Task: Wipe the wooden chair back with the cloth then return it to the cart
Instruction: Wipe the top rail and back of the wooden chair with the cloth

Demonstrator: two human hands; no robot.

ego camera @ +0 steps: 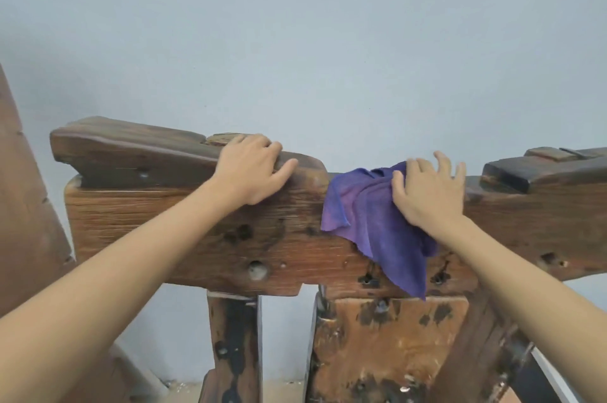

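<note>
The chair back (203,222) is a thick, worn wooden rail running across the view, with dark knots and holes in its face, and everything here lies relative to it. The cloth (371,222), purple, is draped over the rail's top edge right of its middle, in a dip between two raised darker blocks; its free corner hangs down the near face to the rail's lower edge, just above the wide centre slat (387,346). The right hand (427,192) lies flat on the cloth at the top edge, fingers spread and nearly straight, pressing it to the wood rather than clasping it, so this grip is released. The left hand (253,169) sits on the rail's top edge left of the cloth and apart from it, fingers curled over the raised block (131,149) there, a grasping grip on the chair back. No writing, label or brand shows on the cloth or the wood. Behind the rail stands a plain pale wall (295,41), giving open room above the top edge. Below the rail, a narrow dark slat (233,346) stands left of the centre slat with a clear gap between them. The rail's left end is free, with another wooden piece (26,205) beyond it; its right end runs out of view.
</note>
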